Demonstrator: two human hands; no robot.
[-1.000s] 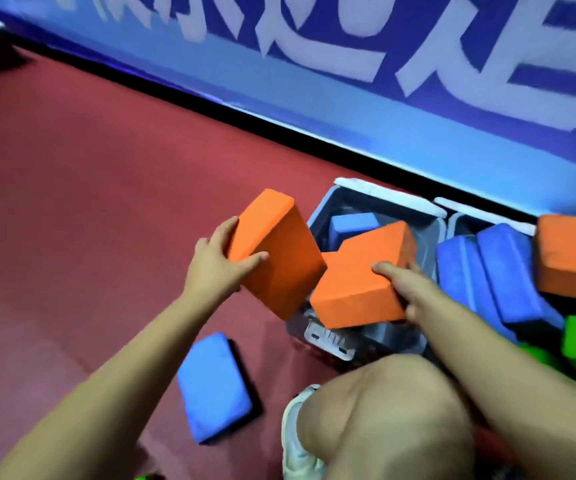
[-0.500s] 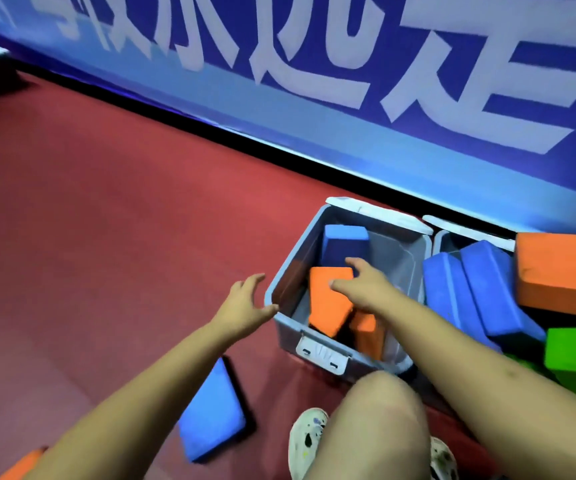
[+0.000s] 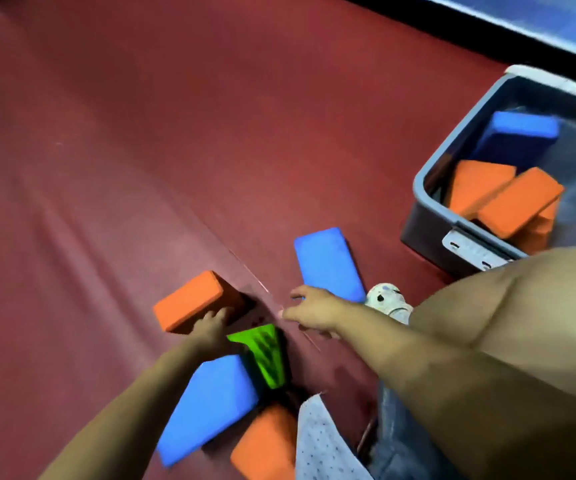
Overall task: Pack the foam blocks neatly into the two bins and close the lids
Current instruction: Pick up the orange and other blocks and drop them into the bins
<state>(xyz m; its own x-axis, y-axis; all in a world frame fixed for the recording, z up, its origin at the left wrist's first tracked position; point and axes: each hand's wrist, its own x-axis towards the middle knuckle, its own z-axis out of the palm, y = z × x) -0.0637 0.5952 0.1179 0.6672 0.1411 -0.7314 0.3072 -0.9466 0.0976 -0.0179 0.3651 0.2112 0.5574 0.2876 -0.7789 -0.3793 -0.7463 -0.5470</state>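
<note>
One grey bin (image 3: 430, 188) stands open at the right, holding a blue block (image 3: 522, 128) and two orange blocks (image 3: 475, 185) (image 3: 518, 202) leaning on each other. Loose blocks lie on the red floor: an orange block (image 3: 189, 301), a blue block (image 3: 328, 265), a green block (image 3: 262, 355), a second blue block (image 3: 210, 403) and a second orange block (image 3: 266, 445). My left hand (image 3: 212, 323) touches the near side of the loose orange block. My right hand (image 3: 314, 306) hovers with spread fingers beside the near end of the flat blue block, holding nothing.
My bent knee (image 3: 522, 323) and shoe (image 3: 388, 301) sit between the loose blocks and the bin. A metal latch (image 3: 466, 245) hangs on the bin's front. A blue wall banner (image 3: 529, 26) runs along the top right. A seam (image 3: 245, 268) crosses the red floor.
My view has swung left and down from the bin to the loose blocks. Both orange blocks now lie in the bin, and both hands have reached down to the floor.
</note>
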